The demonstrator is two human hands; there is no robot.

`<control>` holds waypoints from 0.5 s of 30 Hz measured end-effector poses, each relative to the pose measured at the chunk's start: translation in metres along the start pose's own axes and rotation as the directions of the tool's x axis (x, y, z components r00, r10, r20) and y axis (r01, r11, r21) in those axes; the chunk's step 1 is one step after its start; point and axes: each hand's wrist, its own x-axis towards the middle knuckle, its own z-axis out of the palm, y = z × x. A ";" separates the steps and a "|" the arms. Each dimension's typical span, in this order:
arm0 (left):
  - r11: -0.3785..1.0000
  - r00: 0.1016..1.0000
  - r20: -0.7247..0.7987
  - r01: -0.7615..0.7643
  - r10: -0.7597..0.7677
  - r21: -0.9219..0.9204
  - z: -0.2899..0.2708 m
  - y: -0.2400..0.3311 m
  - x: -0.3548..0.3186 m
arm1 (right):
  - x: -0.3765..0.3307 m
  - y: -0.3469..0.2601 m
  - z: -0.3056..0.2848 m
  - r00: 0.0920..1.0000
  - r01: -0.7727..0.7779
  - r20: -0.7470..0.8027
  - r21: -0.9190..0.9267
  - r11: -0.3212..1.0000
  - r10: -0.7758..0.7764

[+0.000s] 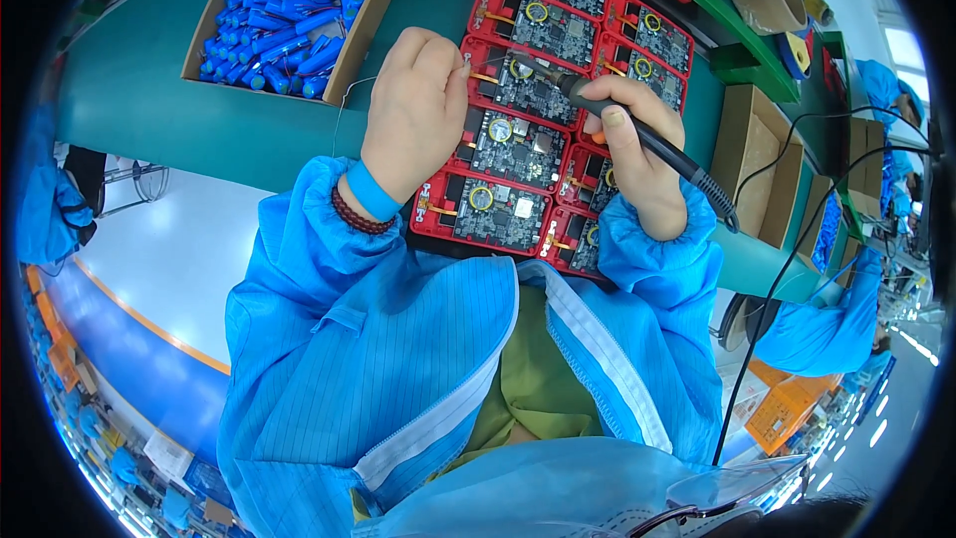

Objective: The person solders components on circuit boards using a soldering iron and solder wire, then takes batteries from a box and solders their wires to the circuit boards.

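Note:
My right hand [642,159] is closed round the dark handle of a soldering iron [679,159]. Its tip points left, over a circuit board [543,92] in a red case. Thumb and fingertips of my left hand [416,105] pinch a thin solder wire [344,105] at that case's left edge. The wire's free end reaches toward the iron's tip; whether they touch is too small to tell. Around them, several more red cases [430,201] lie in two columns, each with a board, a yellow ring-shaped part and an orange strip.
At the back left, a cardboard box [366,22] holds many blue cylindrical cells. An open cardboard box [762,154] stands right of the cases, near a green rack [737,50]. The iron's black cable [787,161] trails off to the right. The bench top [149,120] is green.

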 end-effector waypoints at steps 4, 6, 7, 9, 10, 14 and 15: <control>1.000 1.000 0.001 -0.015 0.015 0.025 0.002 0.000 0.002 | 0.002 0.001 0.000 1.000 0.007 0.023 -0.020 1.000 -0.006; 0.999 0.999 -0.012 -0.030 0.030 0.022 0.003 -0.001 0.000 | 0.001 -0.003 0.002 1.000 0.002 0.023 -0.011 1.000 -0.002; 0.999 0.999 -0.014 -0.045 0.045 0.015 0.004 -0.001 0.002 | 0.002 -0.004 0.002 1.000 0.001 0.022 -0.011 1.000 -0.001; 0.999 0.999 -0.011 -0.048 0.048 0.014 0.005 0.000 0.003 | 0.003 -0.007 0.003 0.998 -0.044 -0.048 0.006 0.999 0.045; 0.999 0.999 -0.012 -0.048 0.048 0.014 0.005 0.000 0.003 | 0.002 -0.009 0.002 0.998 -0.044 -0.047 0.006 0.999 0.044; 1.000 1.000 -0.007 -0.024 0.024 -0.001 -0.007 0.007 -0.005 | -0.012 -0.019 -0.008 0.996 -0.027 -0.079 0.026 0.999 0.028; 0.999 0.999 -0.007 -0.032 0.032 -0.024 -0.012 0.009 -0.008 | -0.016 -0.024 -0.011 0.996 0.026 -0.089 0.005 1.000 -0.025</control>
